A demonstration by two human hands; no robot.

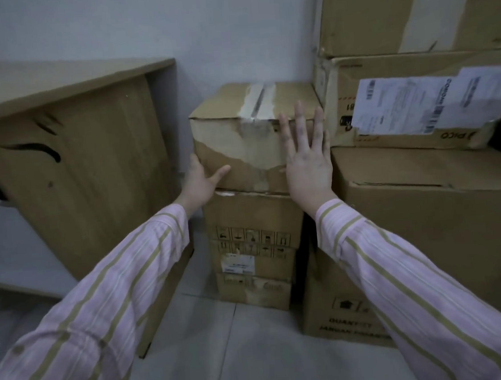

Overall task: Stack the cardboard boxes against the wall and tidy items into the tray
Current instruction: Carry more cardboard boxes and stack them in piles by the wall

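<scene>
A worn cardboard box (240,143) with torn tape on its lid sits on top of a narrow stack of smaller boxes (253,243) against the white wall. My left hand (202,178) cups the box's lower left corner, with the thumb across its front face. My right hand (308,159) lies flat with spread fingers on the right part of the front face. Neither hand closes around anything. No tray is in view.
A wooden desk (72,160) stands on the left, close to the stack. On the right, large boxes are piled high, one bearing white shipping labels (433,103) and a low one (340,302) on the grey tiled floor (234,357).
</scene>
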